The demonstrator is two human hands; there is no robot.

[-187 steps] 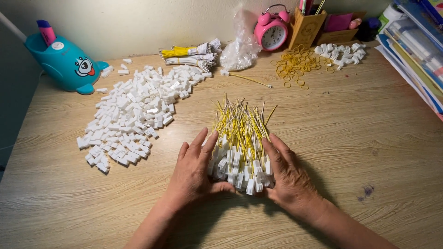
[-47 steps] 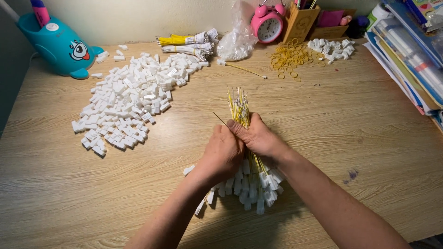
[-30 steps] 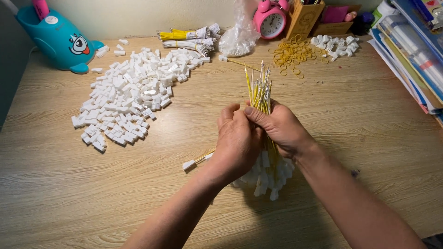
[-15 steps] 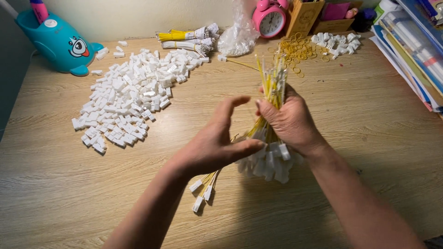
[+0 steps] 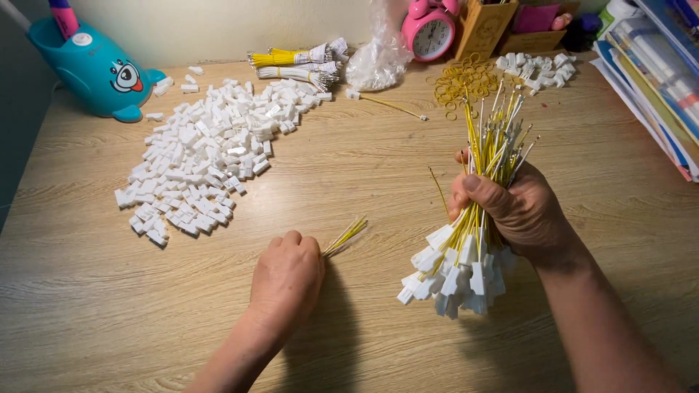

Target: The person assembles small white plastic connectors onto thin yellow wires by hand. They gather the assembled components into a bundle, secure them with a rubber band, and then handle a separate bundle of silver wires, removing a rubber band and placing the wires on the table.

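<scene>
Under the curled fingers of the left hand (image 5: 285,271), pinned to the wooden desk (image 5: 378,175), a few loose yellow wires (image 5: 345,236) point far-right. Just right, the right hand (image 5: 518,211) clamps the upright bundle of yellow wires with white plastic connectors (image 5: 466,255).

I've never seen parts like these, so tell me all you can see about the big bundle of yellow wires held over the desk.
The bundle of yellow wires is a thick sheaf of thin yellow leads, each ending below in a small white plastic connector. The right hand grips it around the middle and holds it nearly upright above the wooden desk. The bare upper tips fan out; the connectors cluster under the fist. Only that hand touches it.
</scene>
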